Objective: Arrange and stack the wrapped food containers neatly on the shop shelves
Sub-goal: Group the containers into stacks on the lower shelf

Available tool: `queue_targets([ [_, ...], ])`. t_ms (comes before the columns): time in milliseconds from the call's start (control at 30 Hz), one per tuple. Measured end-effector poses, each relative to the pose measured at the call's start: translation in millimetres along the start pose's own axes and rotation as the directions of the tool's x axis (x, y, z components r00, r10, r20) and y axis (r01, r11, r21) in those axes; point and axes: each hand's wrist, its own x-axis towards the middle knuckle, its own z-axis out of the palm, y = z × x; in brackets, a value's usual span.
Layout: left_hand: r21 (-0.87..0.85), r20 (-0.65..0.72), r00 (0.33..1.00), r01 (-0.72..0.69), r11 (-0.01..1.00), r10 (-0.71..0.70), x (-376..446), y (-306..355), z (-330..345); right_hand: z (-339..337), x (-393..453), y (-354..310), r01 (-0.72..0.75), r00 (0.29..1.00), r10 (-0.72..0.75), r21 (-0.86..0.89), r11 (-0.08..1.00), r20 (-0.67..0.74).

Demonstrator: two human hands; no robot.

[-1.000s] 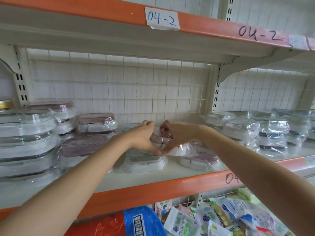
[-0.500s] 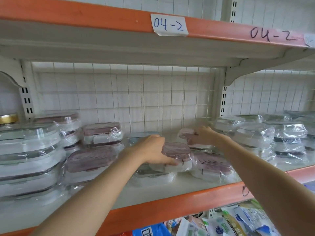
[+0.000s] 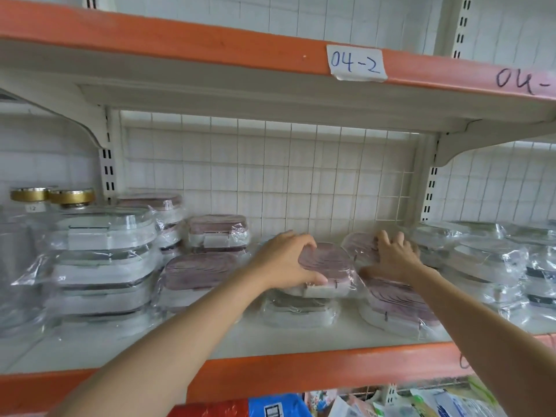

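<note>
Left hand point(image 3: 284, 261) fingers curl over a rounded, mauve-lidded container point(image 3: 326, 270) in crinkly clear film, thumb at its front edge; it sits atop a grey-lidded container point(image 3: 301, 308). Right hand point(image 3: 391, 260) fingers, spread, press another wrapped mauve container point(image 3: 359, 245) behind, on the cream shelf point(image 3: 210, 341).

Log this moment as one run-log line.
left hand grips pink-lidded box atop stack | right hand on rear box | shelf

Left hand point(image 3: 284, 261) grips pink-lidded container point(image 3: 326, 270); right hand point(image 3: 394, 258) on rear container point(image 3: 359, 245).
</note>
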Motion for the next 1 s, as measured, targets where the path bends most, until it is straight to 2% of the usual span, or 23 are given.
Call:
queue_targets([
  [100, -0.099, -0.137, 0.991, -0.009, 0.995, -0.004, -15, -10, -36, -13, -4, -5, -0.031, 0.995, 0.041, 0.110, 0.994, -0.093],
  [167, -0.070, -0.178, 0.984, 0.014, 0.997, -0.026, -25, -19, -67, -28, -4, -15, -0.040, 0.987, 0.064, 0.161, 0.986, -0.149],
  [300, 0.102, -0.056, 0.994, 0.096, 0.990, -0.090, -50, -42, -110, -48, -5, -49, 0.000, 0.986, 0.043, 0.261, 0.965, -0.159],
  [467, 0.271, 0.032, 0.978, 0.190, 0.944, -0.206, -72, -62, -126, -48, -8, -109, 0.140, 0.987, -0.109, 0.311, 0.940, -0.116],
  [633, 0.389, 0.126, 0.959, 0.188, 0.902, -0.255, -84, -72, -118, -46, -2, -165, 0.282, 0.959, -0.256, 0.455, 0.845, -0.119],
  [833, 0.417, 0.062, 0.978, 0.155, 0.896, -0.198, -88, -67, -108, -53, 12, -220, 0.404, 0.915, -0.351, 0.497, 0.768, -0.201],
  [933, 0.344, 0.007, 0.981, 0.178, 0.922, -0.192, -96, -70, -97, -55, 19, -245, 0.464, 0.881, -0.433, 0.541, 0.702, -0.193],
  [1000, 0.313, -0.030, 0.983, 0.181, 0.932, -0.181, -101, -73, -94, -50, 23, -258, 0.520, 0.841, -0.520, 0.485, 0.703, -0.149],
])
